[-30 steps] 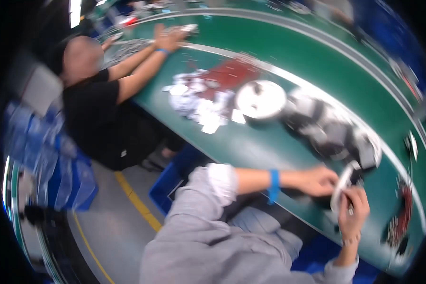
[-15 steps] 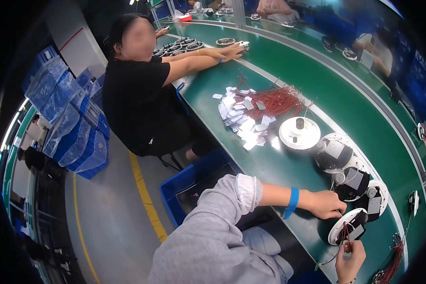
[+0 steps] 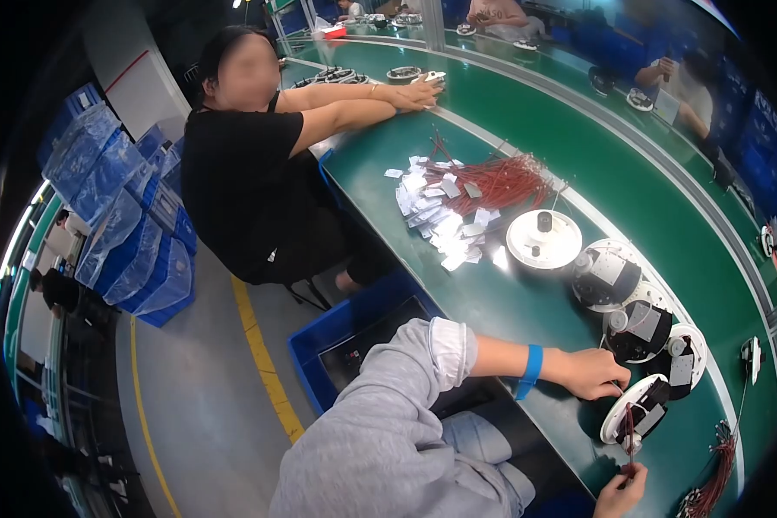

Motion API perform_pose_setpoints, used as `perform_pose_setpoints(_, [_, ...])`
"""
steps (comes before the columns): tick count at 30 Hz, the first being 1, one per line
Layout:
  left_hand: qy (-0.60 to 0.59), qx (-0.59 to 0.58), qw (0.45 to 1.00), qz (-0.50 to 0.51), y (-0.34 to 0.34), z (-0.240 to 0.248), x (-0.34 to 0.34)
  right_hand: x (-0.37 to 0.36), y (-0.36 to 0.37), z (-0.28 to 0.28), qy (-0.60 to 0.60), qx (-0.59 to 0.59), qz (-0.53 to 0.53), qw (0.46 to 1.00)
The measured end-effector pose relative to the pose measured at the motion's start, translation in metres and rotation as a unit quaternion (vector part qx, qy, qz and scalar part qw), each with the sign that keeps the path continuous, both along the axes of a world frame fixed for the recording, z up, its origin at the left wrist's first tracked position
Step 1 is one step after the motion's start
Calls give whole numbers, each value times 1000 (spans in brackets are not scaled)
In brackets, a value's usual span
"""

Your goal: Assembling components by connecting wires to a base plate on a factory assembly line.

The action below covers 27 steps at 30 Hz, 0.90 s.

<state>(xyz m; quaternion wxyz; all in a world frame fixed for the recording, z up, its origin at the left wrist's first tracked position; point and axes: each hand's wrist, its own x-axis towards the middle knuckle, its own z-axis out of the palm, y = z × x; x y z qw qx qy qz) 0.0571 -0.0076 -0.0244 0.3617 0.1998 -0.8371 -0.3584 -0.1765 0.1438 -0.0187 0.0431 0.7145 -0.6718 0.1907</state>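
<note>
A round white base [image 3: 614,416] carrying a black housing [image 3: 650,399] stands tilted on the green bench near its front edge. My left hand [image 3: 594,373], with a blue band at the wrist, has its fingers pinched at the upper rim of that base. Dark red wires [image 3: 630,421] run down over the housing to my right hand [image 3: 622,494], which pinches them just below the base. The wire ends inside my right fingers are hidden.
Several similar white-and-black units [image 3: 609,274] stand behind, beside a white disc [image 3: 544,239]. Red wires with white tags [image 3: 440,203] lie in a heap farther left. Another red bundle [image 3: 712,475] is at the right. A co-worker [image 3: 250,173] sits at left, above a blue bin [image 3: 306,367].
My right hand has moved down and slightly left, away from the base, drawing the red wires out straighter. The base has tilted a little; my left hand stays nearly where it was.
</note>
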Motion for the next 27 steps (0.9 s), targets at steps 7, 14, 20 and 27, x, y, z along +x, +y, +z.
perform_pose_setpoints(7, [-33, -4, 999, 17, -16, -13, -4, -16, -18, 50, -328, 52, 101, 938])
perform_pose_setpoints(14, [-38, 365, 920, -136, -7, 11, 0, 32, -62, 93, 10, -61, 191, 980])
perform_pose_setpoints(20, [-9, 490, 848, -200, -4, 14, -1, 67, -85, 76, 135, 28, 222, 965])
perform_pose_setpoints(27, [24, 478, 861, -170, -5, 6, -2, 41, -79, 83, -145, 40, 246, 958])
